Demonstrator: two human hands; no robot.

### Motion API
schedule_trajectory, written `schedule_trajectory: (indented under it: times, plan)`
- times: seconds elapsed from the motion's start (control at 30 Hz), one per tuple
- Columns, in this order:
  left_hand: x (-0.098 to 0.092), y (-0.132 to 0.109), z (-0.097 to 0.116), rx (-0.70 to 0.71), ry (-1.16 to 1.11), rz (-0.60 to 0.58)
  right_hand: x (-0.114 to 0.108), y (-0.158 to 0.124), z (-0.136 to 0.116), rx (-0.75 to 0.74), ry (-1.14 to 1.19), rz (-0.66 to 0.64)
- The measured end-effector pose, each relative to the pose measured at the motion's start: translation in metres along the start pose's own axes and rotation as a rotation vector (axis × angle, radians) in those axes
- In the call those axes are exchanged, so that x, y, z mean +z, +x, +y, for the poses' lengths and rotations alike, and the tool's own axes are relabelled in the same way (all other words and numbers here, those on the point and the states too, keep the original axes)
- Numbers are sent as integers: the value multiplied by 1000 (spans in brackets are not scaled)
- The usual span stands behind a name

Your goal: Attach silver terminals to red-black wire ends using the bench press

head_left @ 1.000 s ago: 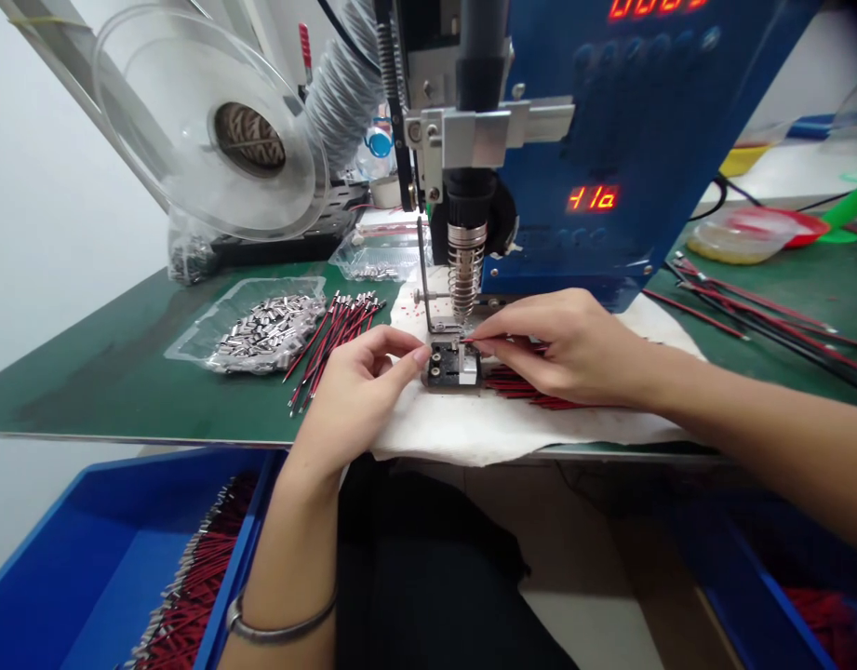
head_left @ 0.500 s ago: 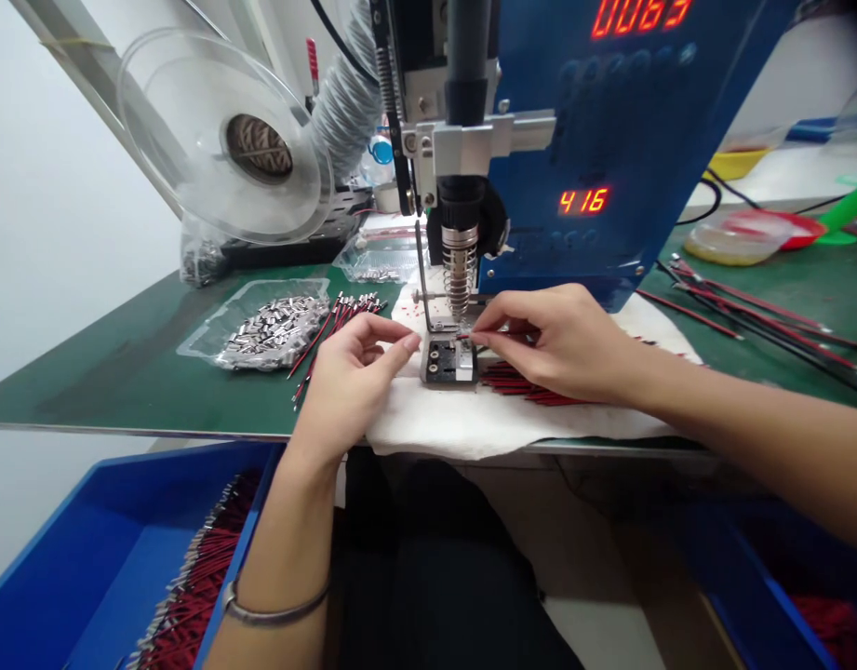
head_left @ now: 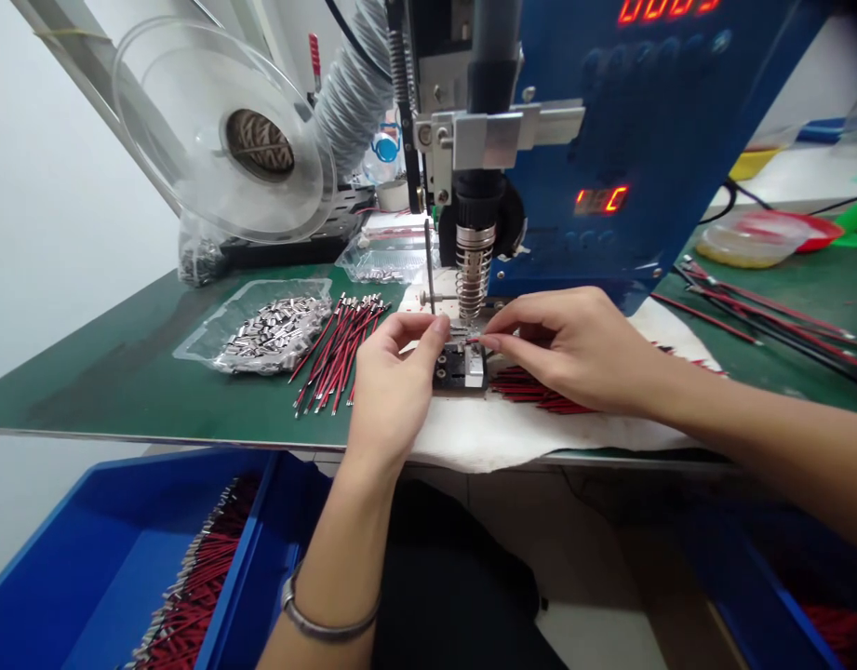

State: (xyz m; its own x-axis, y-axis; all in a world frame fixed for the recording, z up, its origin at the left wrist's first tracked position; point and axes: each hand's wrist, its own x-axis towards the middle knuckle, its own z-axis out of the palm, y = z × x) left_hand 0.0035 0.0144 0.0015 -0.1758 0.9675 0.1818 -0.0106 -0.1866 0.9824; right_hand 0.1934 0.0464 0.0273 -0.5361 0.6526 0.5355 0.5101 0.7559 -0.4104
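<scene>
My right hand (head_left: pixel 574 344) pinches a short red-and-black wire (head_left: pixel 474 341) between thumb and forefinger. The wire's end lies over the small black and silver fixture (head_left: pixel 474 365) under the soldering machine's spring-wrapped tip (head_left: pixel 474 270). At the fixture's left side my left hand (head_left: pixel 393 391) is closed, thumb and forefinger together; whatever they pinch is too small to make out. Beneath my right hand lies a bundle of red-and-black wires (head_left: pixel 532 386) on a white cloth (head_left: pixel 470 437).
A clear tray (head_left: pixel 197 344) holds small metal connectors (head_left: pixel 281 326), beside wires with metal ends (head_left: pixel 337 358). Behind the fixture stands the blue machine body (head_left: pixel 609 112). Longer wires (head_left: pixel 769 307) lie at right. Below the table edge, a blue bin (head_left: pixel 141 530) contains finished-looking wires (head_left: pixel 197 577).
My left hand has moved right, up to the fixture, uncovering more of the wires on the left. My right hand keeps its pinch on the wire. The machine's lower display reads differently.
</scene>
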Motion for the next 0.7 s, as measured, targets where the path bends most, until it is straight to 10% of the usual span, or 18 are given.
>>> schedule_trajectory:
  times: [0.7]
  plan:
    - [-5, -3, -2, -17, 21, -47, 2, 0, -2, 89, 55, -4]
